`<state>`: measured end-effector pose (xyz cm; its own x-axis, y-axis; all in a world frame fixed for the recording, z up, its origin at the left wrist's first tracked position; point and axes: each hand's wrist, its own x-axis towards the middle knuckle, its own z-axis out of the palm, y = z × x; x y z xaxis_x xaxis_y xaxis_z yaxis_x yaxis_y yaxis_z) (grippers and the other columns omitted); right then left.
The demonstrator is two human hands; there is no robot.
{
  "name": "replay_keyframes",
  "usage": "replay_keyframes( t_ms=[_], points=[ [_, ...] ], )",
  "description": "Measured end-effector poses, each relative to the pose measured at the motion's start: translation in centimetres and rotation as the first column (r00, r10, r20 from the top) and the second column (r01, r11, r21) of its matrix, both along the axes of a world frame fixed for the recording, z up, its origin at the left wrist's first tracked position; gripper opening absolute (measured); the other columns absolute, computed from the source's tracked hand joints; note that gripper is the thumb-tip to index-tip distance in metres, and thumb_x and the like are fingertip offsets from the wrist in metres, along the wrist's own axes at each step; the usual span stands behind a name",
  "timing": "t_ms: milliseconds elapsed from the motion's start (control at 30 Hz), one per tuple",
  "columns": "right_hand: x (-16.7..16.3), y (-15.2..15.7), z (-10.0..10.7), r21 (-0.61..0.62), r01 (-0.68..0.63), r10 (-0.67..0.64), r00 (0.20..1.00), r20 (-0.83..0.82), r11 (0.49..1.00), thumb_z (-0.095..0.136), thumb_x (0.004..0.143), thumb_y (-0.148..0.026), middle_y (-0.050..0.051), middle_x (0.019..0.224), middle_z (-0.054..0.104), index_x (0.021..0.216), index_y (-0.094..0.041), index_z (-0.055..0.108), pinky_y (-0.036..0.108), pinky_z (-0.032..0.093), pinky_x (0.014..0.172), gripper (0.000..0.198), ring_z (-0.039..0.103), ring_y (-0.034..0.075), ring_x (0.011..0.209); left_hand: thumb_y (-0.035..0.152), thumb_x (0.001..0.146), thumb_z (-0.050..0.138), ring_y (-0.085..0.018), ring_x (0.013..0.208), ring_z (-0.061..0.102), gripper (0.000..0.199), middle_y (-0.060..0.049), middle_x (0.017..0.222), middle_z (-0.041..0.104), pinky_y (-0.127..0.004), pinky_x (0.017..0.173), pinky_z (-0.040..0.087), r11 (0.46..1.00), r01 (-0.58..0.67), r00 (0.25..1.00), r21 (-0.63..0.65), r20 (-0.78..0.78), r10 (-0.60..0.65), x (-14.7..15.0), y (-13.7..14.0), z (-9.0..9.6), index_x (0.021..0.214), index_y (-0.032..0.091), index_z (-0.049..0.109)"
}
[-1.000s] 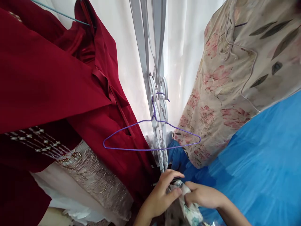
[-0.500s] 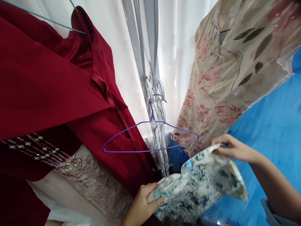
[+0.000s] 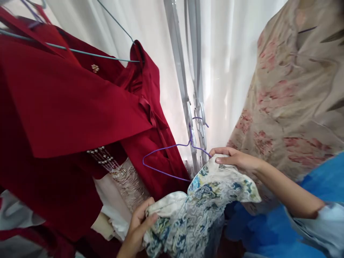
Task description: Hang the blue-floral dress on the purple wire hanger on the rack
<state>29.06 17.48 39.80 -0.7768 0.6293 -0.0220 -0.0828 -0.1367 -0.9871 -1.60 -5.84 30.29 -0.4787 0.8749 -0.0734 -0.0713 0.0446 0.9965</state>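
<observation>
1. The purple hanger (image 3: 191, 141) hangs with its right end hidden by the floral-patterned garment (image 3: 201, 204), which spreads below and in front of it.
2. The left hand (image 3: 141, 220), below the hanger, pinches one upper edge of that garment between thumb and fingers.
3. The right hand (image 3: 233, 157), beside the hanger's right end, pinches the other upper edge; whether it touches the wire, I cannot tell.
4. Left of the hanger hangs a dark red garment (image 3: 88, 111); right of it, a beige flowered one (image 3: 279, 114).
</observation>
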Motion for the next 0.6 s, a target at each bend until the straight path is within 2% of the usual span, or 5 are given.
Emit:
replay_keyframes(
  t_ms=[67, 133, 333, 433, 600],
  points=[
    [0.1, -0.4, -0.3, -0.057, -0.004, 0.004, 1.0, 0.002, 0.998, 0.077, 0.078, -0.033, 0.002, 0.082, 0.071, 0.104, -0.018, 0.068, 0.023, 0.051, 0.062, 0.031, 0.066, 0.014, 0.068, 0.047, 0.073, 0.074, -0.018, 0.065, 0.055, 0.031, 0.0, 0.068, 0.059, -0.025, 0.061, 0.043, 0.982, 0.186, 0.963, 0.021, -0.204, -0.178, -2.6, 0.7, 1.9, 0.072, 0.018, 0.063],
    [0.5, -0.6, -0.2, -0.08, -0.01, 0.011, 1.0, 0.013, 0.997, 0.077, 0.079, -0.034, 0.004, 0.085, 0.073, 0.101, -0.017, 0.071, 0.024, 0.052, 0.067, 0.028, 0.069, 0.016, 0.073, 0.035, 0.08, 0.065, -0.019, 0.072, 0.056, 0.018, -0.001, 0.072, 0.06, -0.025, 0.066, 0.042, 0.952, 0.303, 0.822, -0.051, -0.491, -0.288, -5.1, 2.0, 3.9, 0.074, 0.018, 0.064],
    [1.6, -0.3, 1.3, -0.004, -0.091, 0.091, 0.992, 0.085, 0.996, 0.074, 0.082, -0.038, 0.009, 0.095, 0.075, 0.099, -0.015, 0.075, 0.034, 0.053, 0.084, 0.029, 0.071, 0.024, 0.091, 0.015, 0.083, 0.04, -0.021, 0.082, 0.056, 0.02, -0.002, 0.082, 0.061, -0.028, 0.078, 0.04, 0.943, 0.311, 0.294, -0.121, -0.931, -0.216, -9.8, 8.3, 8.6, 0.081, 0.021, 0.059],
    [2.0, 0.4, 1.8, 0.083, -0.037, 0.02, 0.98, 0.196, 0.996, 0.078, 0.077, -0.042, 0.01, 0.104, 0.075, 0.102, -0.015, 0.076, 0.032, 0.051, 0.088, 0.036, 0.068, 0.027, 0.101, 0.014, 0.085, 0.038, -0.021, 0.09, 0.058, 0.022, -0.003, 0.092, 0.062, -0.03, 0.083, 0.043, 0.95, 0.311, 0.293, -0.004, -0.951, -0.1, -9.3, 11.6, 10.7, 0.093, 0.021, 0.058],
    [2.2, -0.1, 1.5, 0.148, -0.035, 0.0, 0.974, 0.228, 0.988, 0.076, 0.078, -0.048, 0.01, 0.1, 0.074, 0.108, -0.014, 0.075, 0.031, 0.051, 0.083, 0.046, 0.068, 0.025, 0.094, 0.023, 0.086, 0.057, -0.021, 0.116, 0.057, 0.041, -0.007, 0.124, 0.059, -0.031, 0.098, 0.043, 0.914, 0.332, 0.515, 0.232, -0.857, 0.031, -5.1, 14.3, 11.4, 0.126, 0.023, 0.048]
  ],
)
